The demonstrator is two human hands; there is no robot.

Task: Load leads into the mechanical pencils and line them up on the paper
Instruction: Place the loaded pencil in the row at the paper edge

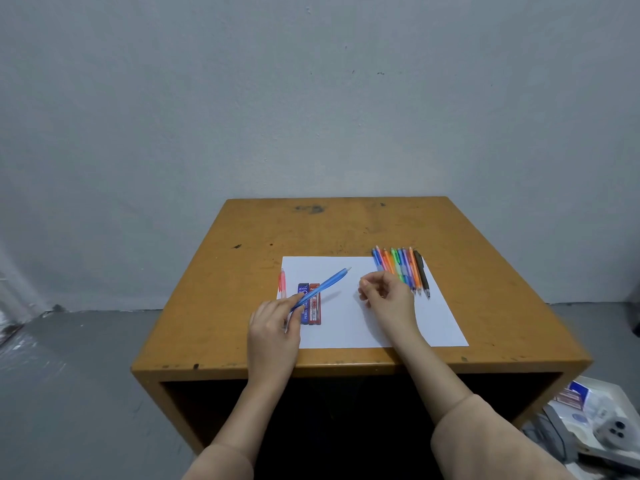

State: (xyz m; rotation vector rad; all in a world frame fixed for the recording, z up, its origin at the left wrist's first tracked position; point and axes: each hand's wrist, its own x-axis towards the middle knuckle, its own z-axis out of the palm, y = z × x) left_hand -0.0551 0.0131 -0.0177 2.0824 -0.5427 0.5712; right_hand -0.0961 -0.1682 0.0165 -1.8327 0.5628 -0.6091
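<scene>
Blue pencil (322, 287), likely light, stiff and slick, slants above two lead cases (310, 306) on the paper's (346, 327) left, its near end pinched by the left hand (273, 327); mid-barrel seems the surest hold. The right hand's (386, 297) fingertips (363, 282) press together; whether holding anything I cannot tell.

open paper (346, 327) at centre, lead cases (313, 311) blocking its left, pencil row (398, 263) crowding far right

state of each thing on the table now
blue plastic mechanical pencil: held tilted in left hand
right hand: fingertips pinched, contents unclear
pink pencil: lying along left edge of white paper sheet
blue and red lead cases: flat on paper
coloured pencil row: side by side
</scene>
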